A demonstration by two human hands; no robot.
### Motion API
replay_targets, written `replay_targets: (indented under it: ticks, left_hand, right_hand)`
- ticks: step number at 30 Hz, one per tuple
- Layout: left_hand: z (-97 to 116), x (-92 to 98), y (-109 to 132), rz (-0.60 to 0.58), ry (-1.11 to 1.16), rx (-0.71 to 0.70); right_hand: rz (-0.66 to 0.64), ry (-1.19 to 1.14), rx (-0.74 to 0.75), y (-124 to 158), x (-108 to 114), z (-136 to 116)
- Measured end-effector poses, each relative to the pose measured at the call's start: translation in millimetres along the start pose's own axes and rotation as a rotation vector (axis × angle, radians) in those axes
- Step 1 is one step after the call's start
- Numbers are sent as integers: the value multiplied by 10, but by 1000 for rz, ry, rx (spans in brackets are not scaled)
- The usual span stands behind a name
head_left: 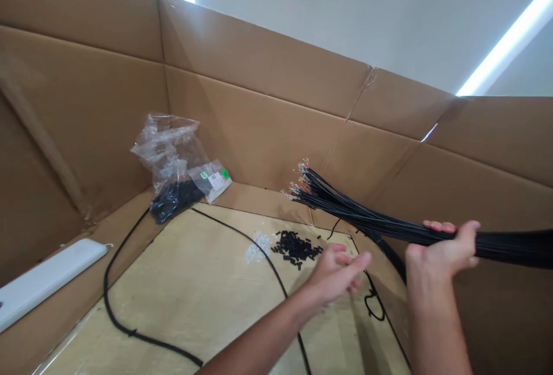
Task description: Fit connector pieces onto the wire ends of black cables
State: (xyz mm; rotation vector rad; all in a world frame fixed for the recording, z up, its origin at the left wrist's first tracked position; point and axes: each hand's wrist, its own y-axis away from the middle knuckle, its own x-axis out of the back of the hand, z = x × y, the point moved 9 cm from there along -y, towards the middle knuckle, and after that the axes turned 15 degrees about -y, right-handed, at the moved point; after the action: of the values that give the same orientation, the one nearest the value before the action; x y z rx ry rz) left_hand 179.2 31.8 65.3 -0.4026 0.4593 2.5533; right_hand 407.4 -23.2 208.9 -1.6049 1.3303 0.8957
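Right hand (447, 247) clamped on a thick bundle of slim black cables (367, 219)

You hold the bundle above the right edge of the pale yellow board (207, 288), fingers curled around it. Your left hand (339, 274) hangs below, thumb and fingers apart, nothing visible between. Stripping looks done on the cable ends (297, 185) in view, where pale and reddish strands show. 2 loose heaps, short black tubes (295, 247) and tiny white pieces (256, 249), lie on the board; how much is left cannot be told.
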Motion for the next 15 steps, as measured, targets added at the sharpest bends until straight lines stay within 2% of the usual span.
replay_targets:
  ticks: [2, 3, 5, 8, 11, 13, 15]
  left_hand:
    - [185, -417, -169, -28, 149, -6]
    - [288, -547, -249, -11, 216, -23]
    - [462, -677, -384, 50, 371, -58]
    - [575, -736, -537, 77, 583, -51]
    - [542, -678, -680, 103, 723, -5]
    - [492, -601, -774, 140, 769, 14]
    - [474, -517, -856, 178, 789, -4]
  right_hand:
    - [-52, -1, -73, 93, 67, 101]
    - [-81, 0, -110, 144, 108, 148]
    - [-128, 1, -169, 246, 206, 222]
    - [-160, 6, -229, 382, 353, 297]
    - [-177, 34, -328, 487, 478, 349]
    - [-167, 61, -387, 523, 619, 287]
    - [-121, 72, -396, 529, 858, 87]
